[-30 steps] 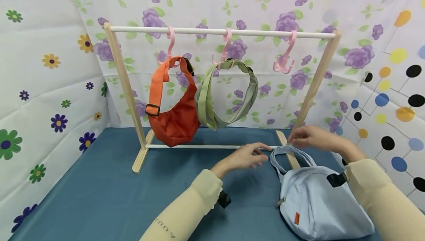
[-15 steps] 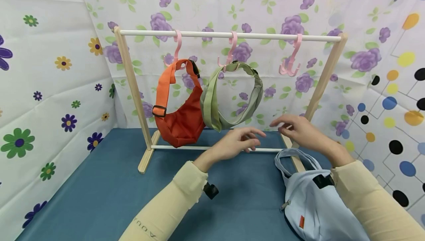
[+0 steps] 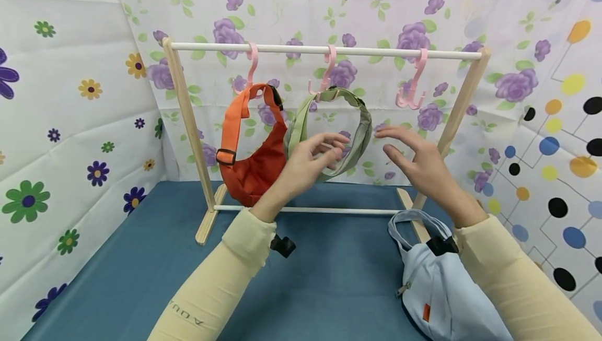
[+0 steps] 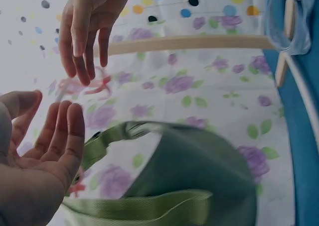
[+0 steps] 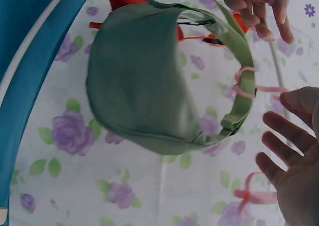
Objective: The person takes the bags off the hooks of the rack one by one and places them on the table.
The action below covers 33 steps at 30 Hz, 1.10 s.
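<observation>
My left hand [image 3: 308, 161] is raised in front of the green shoulder bag [image 3: 362, 134], its fingers loosely bent and holding nothing. That bag hangs by its strap from the middle pink hook [image 3: 327, 72], and its body [image 5: 132, 81] shows fully in the right wrist view. To the right of it, my right hand [image 3: 418, 166] is held up with fingers spread and nothing in them. On the left pink hook [image 3: 252, 64] hangs an orange-red bag [image 3: 254, 176]. The light blue bag [image 3: 456, 294] lies on the table at the right, partly hidden by my right sleeve.
A wooden rack with a white top rail [image 3: 291, 48] and a lower white bar [image 3: 338, 211] stands on the blue tabletop [image 3: 320, 278]. The right pink hook [image 3: 414, 85] bears no bag. Patterned cloth [image 3: 61, 137] encloses the back and sides.
My right hand has left the light blue bag's handles and risen. My left hand has risen and moved left, now in front of the green bag. The head view has shifted slightly.
</observation>
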Available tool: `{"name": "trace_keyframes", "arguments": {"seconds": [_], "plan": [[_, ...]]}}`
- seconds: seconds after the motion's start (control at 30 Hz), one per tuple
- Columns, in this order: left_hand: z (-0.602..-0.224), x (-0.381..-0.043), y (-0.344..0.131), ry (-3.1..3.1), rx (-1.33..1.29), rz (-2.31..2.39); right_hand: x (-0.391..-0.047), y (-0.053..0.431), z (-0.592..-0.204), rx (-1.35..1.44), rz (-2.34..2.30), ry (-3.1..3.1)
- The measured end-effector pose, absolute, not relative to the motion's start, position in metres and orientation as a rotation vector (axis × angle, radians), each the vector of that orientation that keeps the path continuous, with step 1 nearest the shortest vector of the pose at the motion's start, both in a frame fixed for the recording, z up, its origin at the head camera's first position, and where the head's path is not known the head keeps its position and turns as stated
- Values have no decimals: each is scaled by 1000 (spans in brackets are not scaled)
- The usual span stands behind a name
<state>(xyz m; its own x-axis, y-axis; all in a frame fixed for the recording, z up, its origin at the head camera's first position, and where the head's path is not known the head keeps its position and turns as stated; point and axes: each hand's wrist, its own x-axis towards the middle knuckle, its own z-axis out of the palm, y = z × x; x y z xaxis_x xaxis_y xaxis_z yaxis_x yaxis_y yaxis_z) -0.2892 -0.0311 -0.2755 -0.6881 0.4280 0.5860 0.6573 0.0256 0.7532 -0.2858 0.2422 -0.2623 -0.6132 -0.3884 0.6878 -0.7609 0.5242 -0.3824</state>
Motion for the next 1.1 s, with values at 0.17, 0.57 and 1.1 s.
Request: {"name": "trace_keyframes", "arguments": {"seconds": [0.17,0.57,1.1], "plan": [[-260,-294,-46,-2026,-1048,-1713,-287,233,-250,938,912,-2173],[-239,-299,-57,-1995,-863,-1635,-299,217,-234,915,888,-2129],[-222,-327,-68,-2072,-616,-1325,-322,186,-204,968,713,-1999]]}}
